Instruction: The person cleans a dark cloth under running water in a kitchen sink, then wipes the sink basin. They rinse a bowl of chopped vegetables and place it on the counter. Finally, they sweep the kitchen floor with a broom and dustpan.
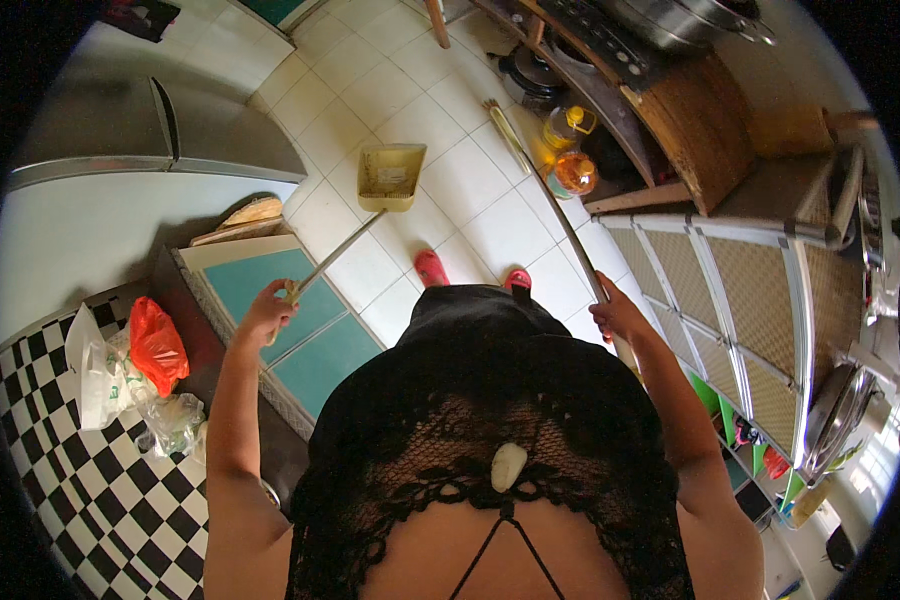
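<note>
My left hand [270,311] grips the long handle of a pale yellow dustpan [390,178], whose pan rests over the white tiled floor ahead of my feet. Some bits of debris seem to lie in the pan. On the other side, my right hand [613,306] is closed around the long grey handle of a broom [507,135]. The broom's narrow pale head is over the tiles near the stove stand, apart from the dustpan. I wear red shoes [430,268], seen between the two handles.
Two oil bottles [573,174] and a dark lidded pot [534,71] stand at right under the wooden stove stand [682,124]. A woven-panel cabinet [750,300] lines the right. At left are a fridge [225,135], a teal-door cabinet [277,289] and plastic bags [157,349] on a checkered surface.
</note>
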`<state>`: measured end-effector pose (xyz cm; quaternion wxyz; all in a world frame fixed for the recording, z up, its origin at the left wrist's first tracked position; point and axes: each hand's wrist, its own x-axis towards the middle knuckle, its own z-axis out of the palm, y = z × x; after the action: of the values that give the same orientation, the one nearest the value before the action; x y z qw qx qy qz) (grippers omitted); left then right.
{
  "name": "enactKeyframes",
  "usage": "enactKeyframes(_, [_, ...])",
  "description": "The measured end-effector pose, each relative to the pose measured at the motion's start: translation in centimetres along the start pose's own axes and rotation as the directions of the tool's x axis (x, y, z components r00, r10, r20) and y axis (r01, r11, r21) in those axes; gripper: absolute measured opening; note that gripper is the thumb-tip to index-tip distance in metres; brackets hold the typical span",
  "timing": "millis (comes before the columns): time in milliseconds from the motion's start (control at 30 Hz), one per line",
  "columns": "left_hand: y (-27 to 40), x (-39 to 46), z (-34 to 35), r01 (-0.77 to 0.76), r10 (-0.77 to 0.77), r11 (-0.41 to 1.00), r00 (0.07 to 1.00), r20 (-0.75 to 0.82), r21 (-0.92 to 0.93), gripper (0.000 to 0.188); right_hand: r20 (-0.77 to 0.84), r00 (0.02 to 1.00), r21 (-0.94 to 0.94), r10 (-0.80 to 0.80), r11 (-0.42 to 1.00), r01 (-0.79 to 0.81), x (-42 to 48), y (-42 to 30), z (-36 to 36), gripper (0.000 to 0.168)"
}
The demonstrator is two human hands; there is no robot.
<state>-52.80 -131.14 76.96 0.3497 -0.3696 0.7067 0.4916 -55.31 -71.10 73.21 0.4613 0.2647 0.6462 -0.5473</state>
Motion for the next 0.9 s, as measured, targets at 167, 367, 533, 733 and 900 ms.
enactKeyframes(167, [2.9, 7.5, -7.0, -0.096, 0.099, 0.933, 0.995, 0.010, 0.347, 0.055, -0.144, 0.981, -0.068, 0.132, 0.987, -0.143, 6.2, -0.7, 5.1, 0.080])
enactKeyframes(367, [7.7, 14.1, -12.7, -0.185, 0.180, 0.716, 0.981, 0.077, 0.674, 0.047, -0.018, 0.993, -0.189, 0.120, 0.974, -0.121, 10.4, -3.6, 15.0, 0.080])
enactKeyframes(533, [10.5, 17.6, -15.7, -0.267, 0.238, 0.631, 0.960, 0.147, 0.728, 0.049, 0.217, 0.940, -0.405, -0.263, 0.852, 0.332, 13.4, -5.7, 21.1, 0.073])
enactKeyframes(733, [10.9, 17.5, -17.4, -0.201, 0.180, 0.600, 0.977, 0.114, 0.774, 0.047, 0.246, 0.969, -0.356, 0.019, 0.932, 0.072, 10.1, -11.3, 20.5, 0.075])
enactKeyframes(900, [8.0, 16.4, -19.4, -0.182, 0.158, 0.815, 0.983, 0.091, 0.551, 0.042, 0.064, 0.996, -0.344, 0.058, 0.938, -0.032, 11.6, -16.4, 17.7, 0.075])
